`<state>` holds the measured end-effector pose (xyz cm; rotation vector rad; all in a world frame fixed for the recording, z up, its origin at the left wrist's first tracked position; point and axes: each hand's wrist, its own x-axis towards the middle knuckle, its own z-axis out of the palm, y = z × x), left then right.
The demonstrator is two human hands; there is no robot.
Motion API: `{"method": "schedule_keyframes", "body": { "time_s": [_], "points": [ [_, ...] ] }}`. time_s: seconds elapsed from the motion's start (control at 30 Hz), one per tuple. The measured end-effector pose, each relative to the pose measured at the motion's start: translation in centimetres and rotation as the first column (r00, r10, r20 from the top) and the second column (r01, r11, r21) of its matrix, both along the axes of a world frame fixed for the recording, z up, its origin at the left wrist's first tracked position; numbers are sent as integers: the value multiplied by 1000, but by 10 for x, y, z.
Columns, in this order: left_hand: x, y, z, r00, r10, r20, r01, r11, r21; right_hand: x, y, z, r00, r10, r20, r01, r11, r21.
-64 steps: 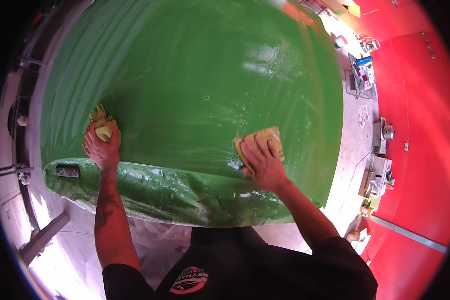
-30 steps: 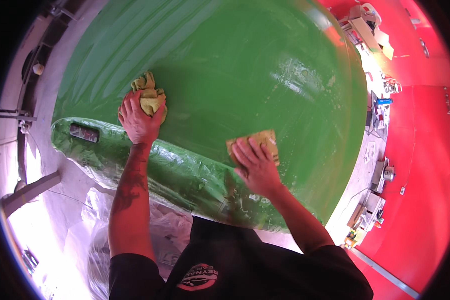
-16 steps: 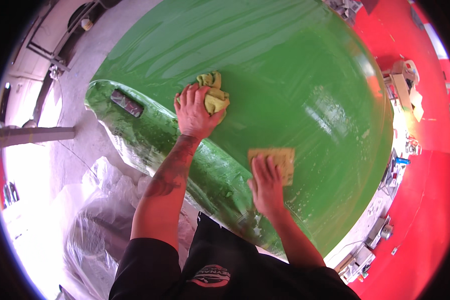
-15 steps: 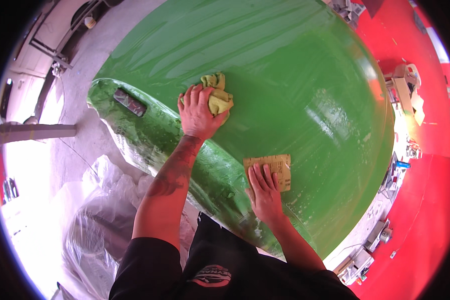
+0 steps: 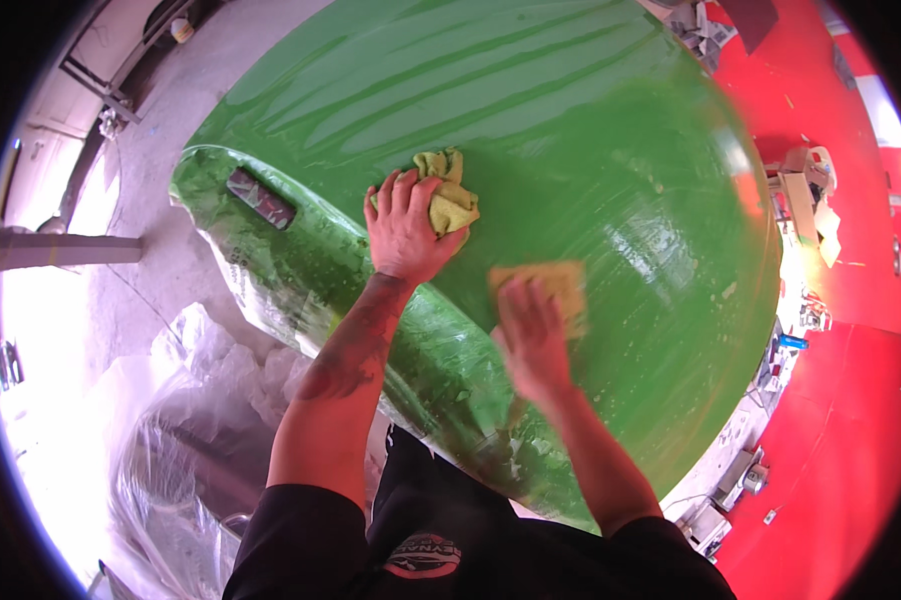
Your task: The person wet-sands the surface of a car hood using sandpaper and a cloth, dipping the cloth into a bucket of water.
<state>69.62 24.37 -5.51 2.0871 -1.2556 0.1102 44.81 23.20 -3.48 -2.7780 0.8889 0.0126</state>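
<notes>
A large, curved, glossy green panel (image 5: 630,160), wet and streaked, fills the middle of the view. My left hand (image 5: 407,225) rests on it with bent fingers around a crumpled yellow cloth (image 5: 453,205). To its right and nearer to me, my right hand (image 5: 532,335) presses a tan sheet of sandpaper (image 5: 567,290) flat against the panel. Its fingers lie over the sheet and are smeared by motion. A dark oblong block (image 5: 261,198) lies on the panel's lower left flank, beyond my left forearm.
Clear plastic sheeting (image 5: 180,440) covers something dark at the lower left. A grey beam (image 5: 70,250) juts in at the left. Along the right, by the red floor (image 5: 830,430), stand cardboard (image 5: 800,205), a small blue item (image 5: 793,342) and several metal parts.
My right hand and the sandpaper have slid away from me over the panel. My left hand has shifted slightly right with the cloth. The whole view has moved a little.
</notes>
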Motion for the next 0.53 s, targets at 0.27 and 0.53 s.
{"method": "schedule_keyframes", "body": {
  "time_s": [0.27, 0.53],
  "points": [
    [0, 2, -3, 1000, -4, 24, 3, 999, 36, 36, -177, 1, 989, -136, 62, 143, 982, -120],
    [5, 0, -6, 999, 1, -42, -2, 1000, -29, 64, -94, -12, 1000, -21, 15, 23, 982, -188]
  ]
}}
